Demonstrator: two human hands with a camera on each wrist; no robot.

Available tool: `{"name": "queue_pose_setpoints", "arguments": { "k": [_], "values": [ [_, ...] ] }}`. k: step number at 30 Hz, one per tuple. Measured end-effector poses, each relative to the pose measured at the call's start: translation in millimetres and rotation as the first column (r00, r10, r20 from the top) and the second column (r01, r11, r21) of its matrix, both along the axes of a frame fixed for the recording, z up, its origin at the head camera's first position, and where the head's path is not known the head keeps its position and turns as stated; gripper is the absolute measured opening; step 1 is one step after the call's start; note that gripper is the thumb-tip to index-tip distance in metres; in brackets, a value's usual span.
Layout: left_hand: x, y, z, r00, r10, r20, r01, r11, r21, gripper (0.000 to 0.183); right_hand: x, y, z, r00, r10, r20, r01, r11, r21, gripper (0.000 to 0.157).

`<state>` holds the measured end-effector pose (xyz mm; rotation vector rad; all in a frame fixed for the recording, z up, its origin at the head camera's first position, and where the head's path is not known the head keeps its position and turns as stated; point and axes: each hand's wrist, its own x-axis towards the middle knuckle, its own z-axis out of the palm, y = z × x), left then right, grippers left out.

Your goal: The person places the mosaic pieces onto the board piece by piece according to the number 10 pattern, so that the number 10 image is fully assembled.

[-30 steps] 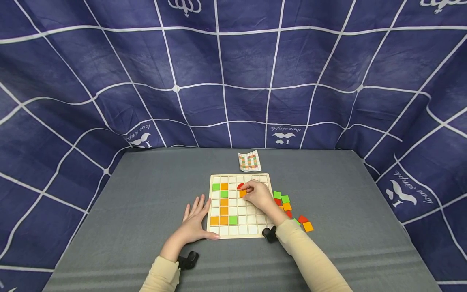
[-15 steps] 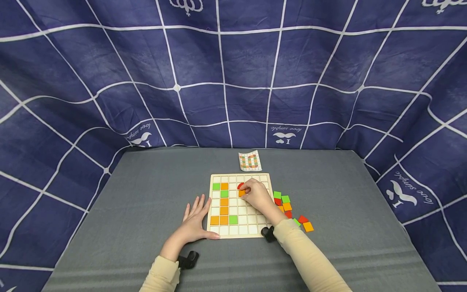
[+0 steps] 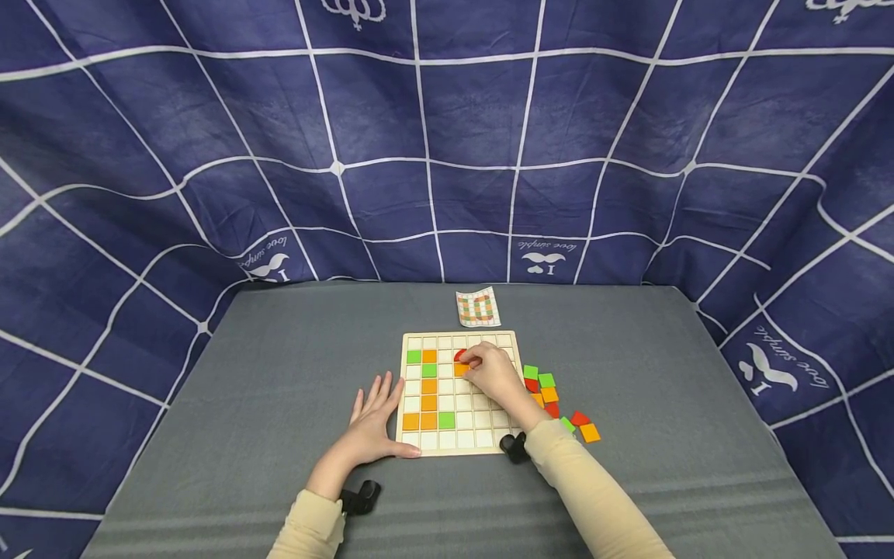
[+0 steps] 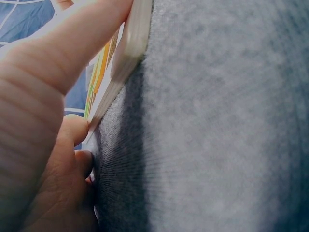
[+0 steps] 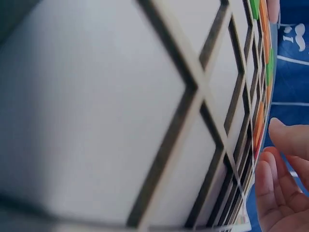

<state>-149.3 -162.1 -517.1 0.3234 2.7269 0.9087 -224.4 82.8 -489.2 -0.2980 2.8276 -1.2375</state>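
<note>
A wooden grid board [image 3: 482,449] lies on the table with orange and green square tiles in some of its cells. My right hand [image 3: 496,373] is over its upper right part, fingers curled, thumb and fingertips at an orange tile [image 3: 461,370]. A red rounded tile [image 3: 459,355] lies just above that one. In the right wrist view the fingertips [image 5: 276,126] are close to the orange tile; their exact contact is partly hidden. My left hand [image 3: 373,431] rests at the board's left edge, fingers spread, thumb along the lower left corner, as the left wrist view also shows.
Loose tiles lie right of the board, among them a green tile [image 3: 546,380], a red tile [image 3: 580,419] and an orange tile [image 3: 590,432]. A small pattern card [image 3: 478,307] lies behind the board. A blue curtain [image 3: 461,140] hangs behind the grey table [image 3: 279,349].
The orange tile under my right fingers has shifted slightly left and now lies straighter, below the red tile. My right hand has moved only a little; the left hand has not moved.
</note>
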Motion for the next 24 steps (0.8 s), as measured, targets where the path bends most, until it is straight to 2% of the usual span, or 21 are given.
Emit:
{"name": "queue_pose_setpoints", "arguments": {
  "k": [10, 18, 24],
  "values": [
    [0.3, 0, -1.2, 1.0, -0.001, -0.004, 0.001, 1.0, 0.013, 0.13, 0.2, 33, 10.1, 0.993, -0.092, 0.079, 0.096, 0.994, -0.059, 0.018],
    [-0.1, -1, -2.5, 1.0, -0.007, -0.006, 0.007, 1.0, 0.01, 0.131, -4.1, 72, 8.9, 0.981, -0.147, 0.129, 0.159, 0.984, -0.084, 0.024],
    [0.1, -1, -3.4, 1.0, -0.006, -0.013, 0.006, 1.0, 0.007, 0.132, -4.0, 96, 4.8, 0.966, -0.2, 0.16, 0.212, 0.975, -0.061, 0.026]
  ]
}}
